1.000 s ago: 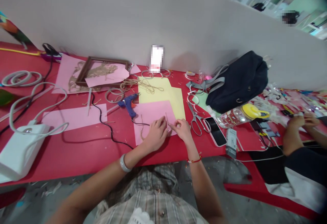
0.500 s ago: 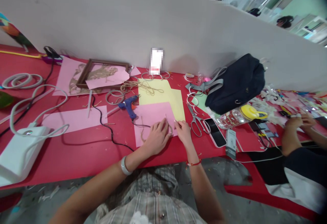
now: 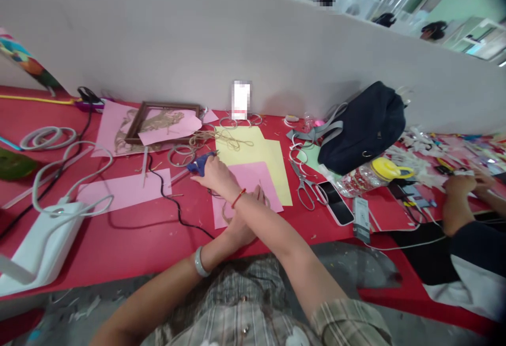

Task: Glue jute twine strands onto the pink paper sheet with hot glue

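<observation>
My right hand reaches across over my left forearm, its fingers round the blue glue gun. On the near pink sheet rests my left hand, partly hidden beneath the right forearm; how its fingers are set cannot be made out. A piece of twine lies on that sheet beside the left hand. Behind the pink sheet are yellow sheets, with a loose bundle of twine on top.
Scissors, a phone, a bottle and a dark bag stand or lie to the right. A brown frame and a white power strip are at left. Another person's hand is far right.
My right hand has moved left from the pink sheet, crossed over my left arm and taken hold of the glue gun. My left hand stays on the sheet.
</observation>
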{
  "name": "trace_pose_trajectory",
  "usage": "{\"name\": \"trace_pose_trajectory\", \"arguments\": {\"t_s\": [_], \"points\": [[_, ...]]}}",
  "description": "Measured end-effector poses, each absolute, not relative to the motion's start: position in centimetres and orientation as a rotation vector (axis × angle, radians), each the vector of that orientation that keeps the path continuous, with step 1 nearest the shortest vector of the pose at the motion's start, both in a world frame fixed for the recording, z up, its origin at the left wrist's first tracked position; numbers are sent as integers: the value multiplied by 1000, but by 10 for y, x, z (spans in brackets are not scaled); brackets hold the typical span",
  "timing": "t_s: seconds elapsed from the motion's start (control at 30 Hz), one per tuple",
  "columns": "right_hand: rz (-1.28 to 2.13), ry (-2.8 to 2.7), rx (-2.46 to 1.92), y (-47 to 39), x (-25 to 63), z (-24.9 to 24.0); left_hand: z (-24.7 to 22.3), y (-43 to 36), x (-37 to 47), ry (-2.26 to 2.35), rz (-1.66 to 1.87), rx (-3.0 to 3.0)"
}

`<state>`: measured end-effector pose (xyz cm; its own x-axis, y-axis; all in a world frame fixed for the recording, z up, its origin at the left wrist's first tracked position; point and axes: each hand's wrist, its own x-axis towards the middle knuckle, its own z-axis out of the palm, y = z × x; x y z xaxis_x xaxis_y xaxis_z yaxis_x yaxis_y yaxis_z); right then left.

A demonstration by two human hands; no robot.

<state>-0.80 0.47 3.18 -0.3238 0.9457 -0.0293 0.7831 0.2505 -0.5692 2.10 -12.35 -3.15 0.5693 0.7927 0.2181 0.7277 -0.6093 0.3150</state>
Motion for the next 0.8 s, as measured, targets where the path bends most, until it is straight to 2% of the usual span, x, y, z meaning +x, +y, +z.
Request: {"name": "trace_pose_trajectory", "arguments": {"t_s": [0.2, 0.33, 0.4, 0.5, 0.63, 0.8], "points": [[938, -2021, -1458, 14, 18, 34, -17, -148, 11, 1035, 663, 2611], [1429, -1405, -1073, -15, 56, 52, 21, -192, -18, 729, 805, 2598], [1524, -1264, -944, -42, 84, 65, 42, -204, -39, 765, 902, 2513], [1461, -1139, -1066, -85, 135, 80, 61, -193, -64, 1028, 996, 2337], [1288, -1072, -1298, -123, 194, 83, 39, -149, -63, 1260, 872, 2238], [1389, -1105, -1367, -130, 230, 66, -18, -112, -33, 1225, 396, 2631]]}}
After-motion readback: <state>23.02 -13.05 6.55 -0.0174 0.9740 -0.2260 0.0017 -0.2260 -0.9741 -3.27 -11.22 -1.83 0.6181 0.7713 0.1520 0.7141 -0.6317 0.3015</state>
